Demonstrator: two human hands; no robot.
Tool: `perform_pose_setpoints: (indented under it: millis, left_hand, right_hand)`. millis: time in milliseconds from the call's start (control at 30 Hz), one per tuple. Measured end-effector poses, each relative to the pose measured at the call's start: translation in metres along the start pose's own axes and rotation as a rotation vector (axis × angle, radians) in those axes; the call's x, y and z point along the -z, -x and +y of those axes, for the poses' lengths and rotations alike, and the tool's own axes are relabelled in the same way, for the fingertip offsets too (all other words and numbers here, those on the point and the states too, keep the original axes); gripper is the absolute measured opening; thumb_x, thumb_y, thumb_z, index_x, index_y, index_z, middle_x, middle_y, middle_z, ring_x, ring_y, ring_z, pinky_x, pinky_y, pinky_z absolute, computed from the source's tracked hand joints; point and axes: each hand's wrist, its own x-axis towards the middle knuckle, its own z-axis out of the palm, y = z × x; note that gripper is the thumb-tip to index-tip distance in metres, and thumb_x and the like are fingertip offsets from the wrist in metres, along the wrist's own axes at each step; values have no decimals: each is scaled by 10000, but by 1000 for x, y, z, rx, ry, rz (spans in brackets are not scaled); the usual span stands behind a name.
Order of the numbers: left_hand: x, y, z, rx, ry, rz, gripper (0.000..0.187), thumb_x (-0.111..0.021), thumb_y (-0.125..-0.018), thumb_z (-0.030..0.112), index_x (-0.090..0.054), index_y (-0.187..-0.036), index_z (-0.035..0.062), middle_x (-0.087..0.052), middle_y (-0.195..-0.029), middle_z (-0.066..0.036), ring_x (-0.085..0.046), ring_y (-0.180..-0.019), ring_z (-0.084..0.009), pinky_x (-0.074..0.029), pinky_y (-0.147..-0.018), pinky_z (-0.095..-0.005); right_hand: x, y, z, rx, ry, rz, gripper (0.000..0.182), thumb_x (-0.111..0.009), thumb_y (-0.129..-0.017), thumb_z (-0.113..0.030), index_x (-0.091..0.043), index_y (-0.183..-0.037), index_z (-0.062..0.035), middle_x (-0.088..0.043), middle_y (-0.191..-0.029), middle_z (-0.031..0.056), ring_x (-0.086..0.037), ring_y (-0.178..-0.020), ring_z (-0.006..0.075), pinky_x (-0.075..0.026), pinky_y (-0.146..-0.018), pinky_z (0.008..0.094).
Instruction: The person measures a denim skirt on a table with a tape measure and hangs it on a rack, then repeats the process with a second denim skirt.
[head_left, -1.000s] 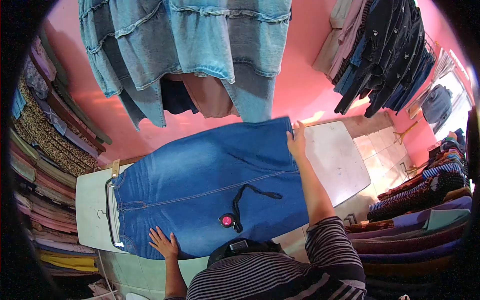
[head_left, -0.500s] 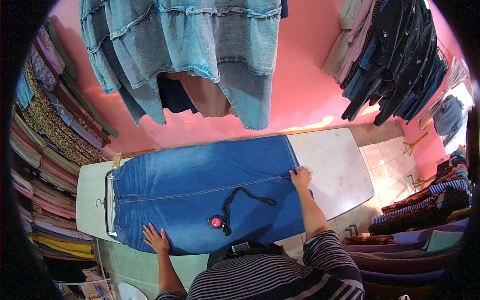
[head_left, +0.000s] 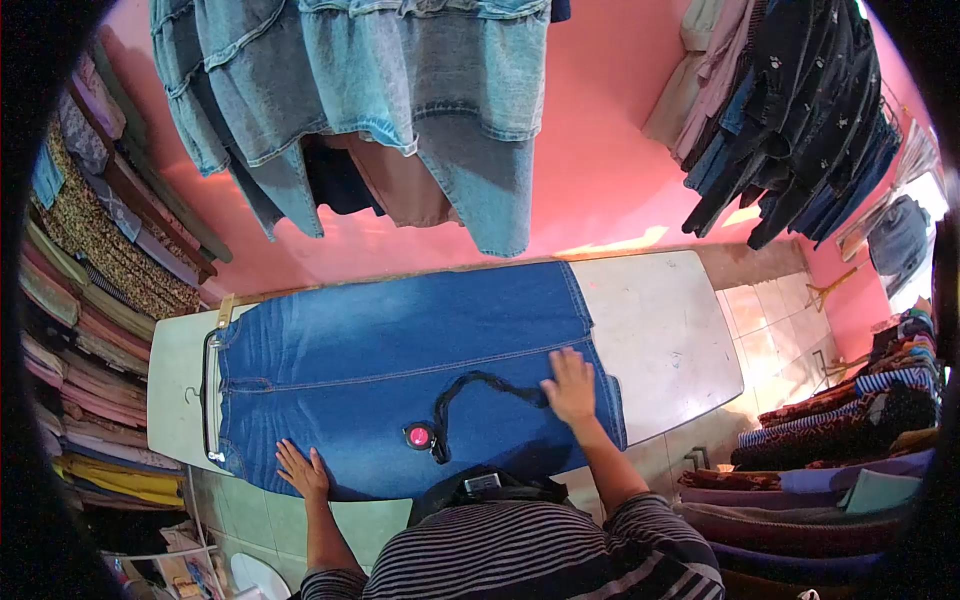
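Observation:
A long blue denim skirt [head_left: 370,410] lies flat across a white table [head_left: 665,330], its waist at the left and its hem at the right. A black hanger [head_left: 210,400] with clips is at the waist end. My left hand [head_left: 303,474] rests on the skirt's near edge, fingers spread. Near the hem, my right hand [head_left: 572,388] is over the denim with its fingers apart, close to the end of a black strap [head_left: 440,405]. Beside the strap lies a small round black object [head_left: 420,436] with a pink face.
Light denim garments [head_left: 360,80] hang over the table's far side, and dark ones [head_left: 800,120] hang at the upper right. Rows of clothes [head_left: 100,390] line the left. More folded or hung clothes [head_left: 830,500] are at the right.
My right hand has let go of the hem and moved left and nearer, its fingers spreading out. My left hand stays on the skirt. The view has shifted slightly.

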Motion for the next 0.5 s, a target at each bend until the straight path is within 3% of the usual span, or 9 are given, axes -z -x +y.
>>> perform_pose_setpoints:
  millis: [100, 200, 300, 367, 433, 500]
  left_hand:
    - [-1, 1, 2, 17, -16, 10, 662, -366, -852, 442, -146, -1360, 80, -133, -1414, -128, -120, -1297, -325, -80, -999, -553]
    - [-6, 0, -1, 27, -34, 35, 677, -380, -842, 438, -147, -1357, 67, -143, -1413, -123, -128, -1301, -301, -75, -1013, -525]
    - [-10, 1, -4, -4, -45, 79, 664, -385, -852, 426, -153, -1355, 60, -143, -1413, -122, -127, -1300, -306, -95, -1007, -533]
    - [-10, 0, -3, 14, -45, 74, 667, -387, -850, 427, -156, -1352, 54, -143, -1412, -126, -127, -1299, -307, -95, -1006, -534]
    - [-9, 0, -4, 18, -52, 70, 670, -389, -848, 428, -159, -1350, 48, -143, -1411, -129, -128, -1299, -308, -96, -1005, -536]
    - [-7, 0, -2, 5, -33, 69, 691, -397, -830, 444, -174, -1345, 40, -159, -1406, -135, -136, -1298, -306, -84, -1007, -537]
  right_hand:
    - [-5, 15, 44, -292, 21, 108, 601, -466, -824, -354, -267, -1323, -84, -228, -1380, 140, -194, -1276, 319, -160, -1011, 493]
    - [-3, 18, 48, -259, 163, 76, 574, -385, -868, -358, -237, -1330, -51, -228, -1375, 166, -166, -1286, 322, -129, -1022, 485]
    - [6, 19, 22, -157, 186, 227, 585, -448, -840, -308, -262, -1307, -7, -230, -1366, 185, -191, -1269, 346, -148, -1007, 511]
    - [12, 19, -16, -39, -32, 323, 559, -486, -819, -232, -286, -1281, 12, -266, -1343, 192, -212, -1254, 354, -157, -1004, 502]
    - [25, 9, -70, 217, -311, 255, 391, -550, -726, -69, -455, -1098, 7, -475, -1107, 185, -412, -1048, 376, -289, -923, 463]
    - [5, 6, -116, 496, -515, 167, 137, -550, -721, -64, -584, -844, -14, -565, -859, 120, -507, -850, 302, -404, -795, 397]
